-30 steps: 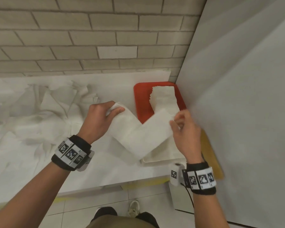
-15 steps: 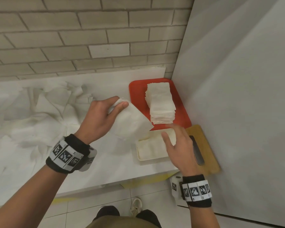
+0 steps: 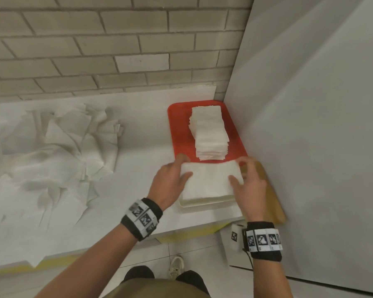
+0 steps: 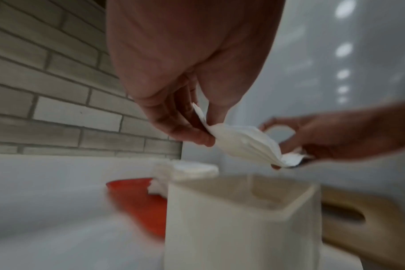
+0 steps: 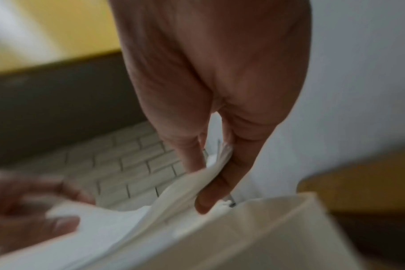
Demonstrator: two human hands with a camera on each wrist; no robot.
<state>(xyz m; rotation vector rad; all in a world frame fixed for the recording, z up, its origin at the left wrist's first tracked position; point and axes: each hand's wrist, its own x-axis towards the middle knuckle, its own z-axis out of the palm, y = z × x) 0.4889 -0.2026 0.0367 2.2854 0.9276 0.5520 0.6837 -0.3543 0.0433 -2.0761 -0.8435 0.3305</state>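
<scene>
Holding a folded white napkin [image 3: 210, 179] between both hands, you have it stretched level above a shallow cream tray [image 3: 202, 204]. Your left hand [image 3: 170, 181] pinches the napkin's left edge between thumb and fingertips. Your right hand [image 3: 249, 186] pinches the right edge the same way, thumb on top. Both grips are narrow and closed on the paper. The wrist views are blurred, but they show the layers fanning slightly between the two pinches, with the napkin lifted clear of the tray's rim.

Directly beyond your grip, touching distance from your fingertips, sits a red tray [image 3: 181, 130]. It carries a tall, neat stack [image 3: 210, 134] of folded napkins, whose near edge lies just past the far edge of the one you hold. Under and outside your right hand lies a wooden board [image 3: 274, 201] with a handle slot, tucked beside the cream tray.

Close on that same right side a plain grey panel [image 3: 310, 125] rises, boxing in the board and both trays. Well away to the left of your grip, a loose heap [image 3: 52, 151] of crumpled, unfolded white sheets spreads across the white table [image 3: 142, 130]. A pale brick wall [image 3: 95, 50] runs along the far side of the table, behind the red tray.
</scene>
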